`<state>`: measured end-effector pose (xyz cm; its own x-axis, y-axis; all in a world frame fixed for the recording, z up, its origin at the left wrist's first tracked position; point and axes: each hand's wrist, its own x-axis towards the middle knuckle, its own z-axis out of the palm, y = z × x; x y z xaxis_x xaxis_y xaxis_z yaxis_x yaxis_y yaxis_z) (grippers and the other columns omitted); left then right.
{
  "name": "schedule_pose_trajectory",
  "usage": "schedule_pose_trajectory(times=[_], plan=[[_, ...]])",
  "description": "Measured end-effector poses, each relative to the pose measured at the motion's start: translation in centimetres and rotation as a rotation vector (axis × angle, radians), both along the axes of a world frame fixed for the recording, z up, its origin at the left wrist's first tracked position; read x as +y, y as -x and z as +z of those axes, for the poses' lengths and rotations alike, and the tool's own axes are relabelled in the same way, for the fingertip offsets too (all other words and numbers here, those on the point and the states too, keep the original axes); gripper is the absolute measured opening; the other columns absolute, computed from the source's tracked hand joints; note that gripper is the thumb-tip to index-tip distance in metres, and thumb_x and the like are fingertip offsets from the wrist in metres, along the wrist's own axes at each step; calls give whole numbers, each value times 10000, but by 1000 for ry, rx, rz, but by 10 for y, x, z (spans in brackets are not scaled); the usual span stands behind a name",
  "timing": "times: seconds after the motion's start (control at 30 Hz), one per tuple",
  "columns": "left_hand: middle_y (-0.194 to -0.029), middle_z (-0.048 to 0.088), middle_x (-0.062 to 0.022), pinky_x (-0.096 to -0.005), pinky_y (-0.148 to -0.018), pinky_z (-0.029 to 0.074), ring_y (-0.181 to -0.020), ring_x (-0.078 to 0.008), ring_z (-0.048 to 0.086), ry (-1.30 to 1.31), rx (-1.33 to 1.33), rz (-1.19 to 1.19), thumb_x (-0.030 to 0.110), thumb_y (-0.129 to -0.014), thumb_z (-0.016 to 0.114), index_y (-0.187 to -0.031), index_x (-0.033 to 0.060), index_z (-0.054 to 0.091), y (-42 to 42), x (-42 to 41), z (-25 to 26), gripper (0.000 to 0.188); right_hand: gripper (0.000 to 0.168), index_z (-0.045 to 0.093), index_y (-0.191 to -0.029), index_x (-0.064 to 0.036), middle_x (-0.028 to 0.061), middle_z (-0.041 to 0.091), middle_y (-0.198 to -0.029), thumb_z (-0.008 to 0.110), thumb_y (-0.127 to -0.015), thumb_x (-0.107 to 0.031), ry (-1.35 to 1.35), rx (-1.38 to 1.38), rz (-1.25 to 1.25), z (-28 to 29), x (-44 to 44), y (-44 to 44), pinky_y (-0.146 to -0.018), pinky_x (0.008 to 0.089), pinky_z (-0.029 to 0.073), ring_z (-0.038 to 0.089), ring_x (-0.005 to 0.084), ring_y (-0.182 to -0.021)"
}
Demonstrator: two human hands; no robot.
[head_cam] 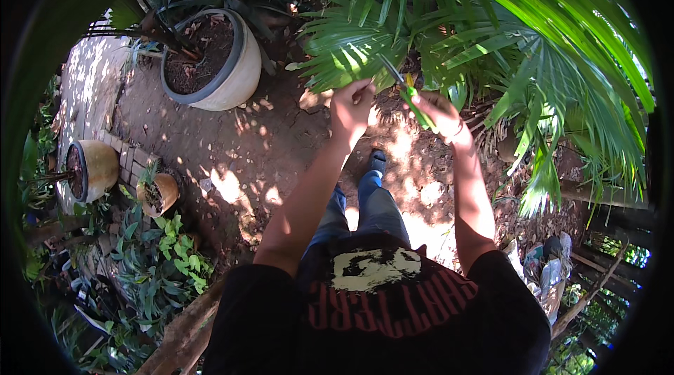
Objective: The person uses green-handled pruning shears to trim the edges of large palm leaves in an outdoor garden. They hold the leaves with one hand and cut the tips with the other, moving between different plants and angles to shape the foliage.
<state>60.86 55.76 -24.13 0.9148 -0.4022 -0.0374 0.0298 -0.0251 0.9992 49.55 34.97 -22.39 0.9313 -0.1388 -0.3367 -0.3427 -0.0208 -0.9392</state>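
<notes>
My right hand [441,114] is wrapped around the green handles of a pair of garden shears [413,101]. The metal blades point up and to the left, over a fan palm leaf [347,51]. Beside the lower edge of that leaf is my left hand [354,106], its fingers curled inward. Whether it pinches a leaf tip is hidden by the fingers. The shears' blades lie just to the right of my left hand, apart from it.
Large palm fronds [558,59] arch over the upper right. At left stand a big pale planter [237,75], a smaller pot [102,170] and a little clay pot [167,193] by brick edging [129,156]. Filled bags [547,270] sit lower right near a wooden pole [590,291].
</notes>
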Motion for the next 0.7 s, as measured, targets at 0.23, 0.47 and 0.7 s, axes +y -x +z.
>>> schedule_pose_trajectory(times=[0.23, 0.47, 0.7], plan=[[-898, 681, -35, -241, -690, 514, -804, -95, 633, -31, 431, -204, 168, -958, 599, -1062, -16, 665, 81, 86, -29, 221, 400, 521, -1310, 10, 71, 619, -1117, 420, -1038, -265, -191, 90, -75, 21, 80, 89, -870, 276, 440, 546, 136, -978], [-751, 637, 0, -224, -628, 433, -689, -62, 548, -108, 449, -66, 261, -920, 669, -894, -10, 675, 116, 121, -43, 272, 459, 401, -1419, 12, 102, 551, -1303, 336, -1065, -273, -500, 35, -225, 2, 120, 147, -1011, 346, 434, 545, 208, -1188], [-844, 649, 15, -199, -631, 429, -762, -45, 580, -67, 488, -81, 238, -948, 622, -993, 44, 679, 119, 117, -31, 208, 514, 437, -1371, 14, 143, 605, -1190, 373, -1047, -379, -415, -56, -304, 2, 141, 157, -936, 368, 488, 605, 222, -1063]])
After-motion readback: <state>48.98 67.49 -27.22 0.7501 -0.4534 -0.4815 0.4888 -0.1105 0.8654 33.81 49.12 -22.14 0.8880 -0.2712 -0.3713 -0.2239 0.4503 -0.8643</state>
